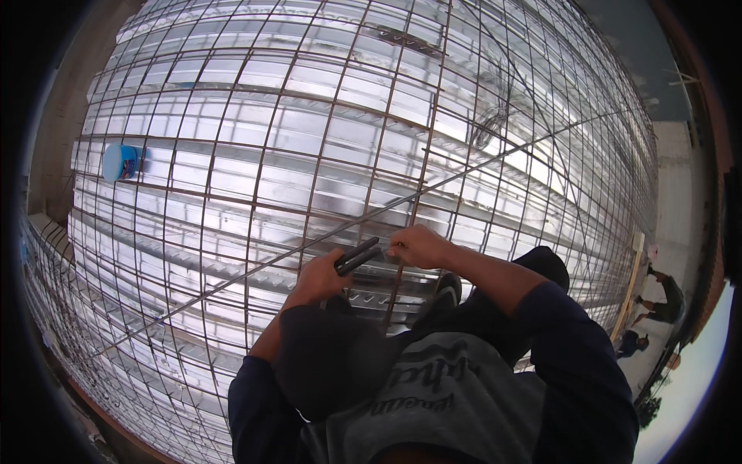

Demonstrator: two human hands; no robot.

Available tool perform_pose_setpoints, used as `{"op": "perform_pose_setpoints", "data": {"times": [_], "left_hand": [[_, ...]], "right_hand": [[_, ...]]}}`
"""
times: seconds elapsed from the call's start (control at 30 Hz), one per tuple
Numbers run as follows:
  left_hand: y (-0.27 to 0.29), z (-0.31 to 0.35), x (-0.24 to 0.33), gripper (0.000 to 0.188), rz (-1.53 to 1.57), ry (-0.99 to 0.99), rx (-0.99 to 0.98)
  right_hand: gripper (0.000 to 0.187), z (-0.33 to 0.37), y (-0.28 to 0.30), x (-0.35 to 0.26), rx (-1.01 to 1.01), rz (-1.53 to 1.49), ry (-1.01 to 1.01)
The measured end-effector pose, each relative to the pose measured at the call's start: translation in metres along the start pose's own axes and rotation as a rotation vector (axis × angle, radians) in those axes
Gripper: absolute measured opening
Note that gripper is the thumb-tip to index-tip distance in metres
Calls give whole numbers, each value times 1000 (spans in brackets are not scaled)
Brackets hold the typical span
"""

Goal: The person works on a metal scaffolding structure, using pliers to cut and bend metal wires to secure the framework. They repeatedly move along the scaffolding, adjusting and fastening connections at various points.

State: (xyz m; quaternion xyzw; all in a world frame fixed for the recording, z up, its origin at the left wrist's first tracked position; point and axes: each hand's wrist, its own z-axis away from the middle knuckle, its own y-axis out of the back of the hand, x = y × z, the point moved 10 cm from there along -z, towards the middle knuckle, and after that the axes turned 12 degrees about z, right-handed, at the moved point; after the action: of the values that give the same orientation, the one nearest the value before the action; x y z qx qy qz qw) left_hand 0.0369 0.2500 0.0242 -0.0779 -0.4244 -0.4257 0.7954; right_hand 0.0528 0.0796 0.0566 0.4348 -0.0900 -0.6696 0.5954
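The floor here is a wide spread of shiny, ribbed metal sheets, with a grid of thin steel bars laid over it and one long bar cutting across at a slant. Over to the left I can see a blue bucket on the grid, and farther off, past the middle, a loose coil of wire. Along the right edge, beyond a wooden plank, another person is bent over on paler ground. The only lettering I can make out is dark print across the grey shirt of the person nearest me.

That person's left hand is wrapped round a dark two-handled tool, which slants up toward the other side. The right hand is just beside the tool's far end, fingers curled in; whether they pinch anything I cannot tell
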Motion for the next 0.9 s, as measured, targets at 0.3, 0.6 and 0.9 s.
{"op": "perform_pose_setpoints", "data": {"times": [0.3,0.6,0.9], "left_hand": [[15,-3,22,78,232,-3,-28],[126,-6,42,40,621,-151,705],[228,15,122,99,1521,-773,708]], "right_hand": [[22,32,52,-36,-76,216,189],[17,56,107,-51,217,48,71],[21,58,119,-19,303,99,133]]}}
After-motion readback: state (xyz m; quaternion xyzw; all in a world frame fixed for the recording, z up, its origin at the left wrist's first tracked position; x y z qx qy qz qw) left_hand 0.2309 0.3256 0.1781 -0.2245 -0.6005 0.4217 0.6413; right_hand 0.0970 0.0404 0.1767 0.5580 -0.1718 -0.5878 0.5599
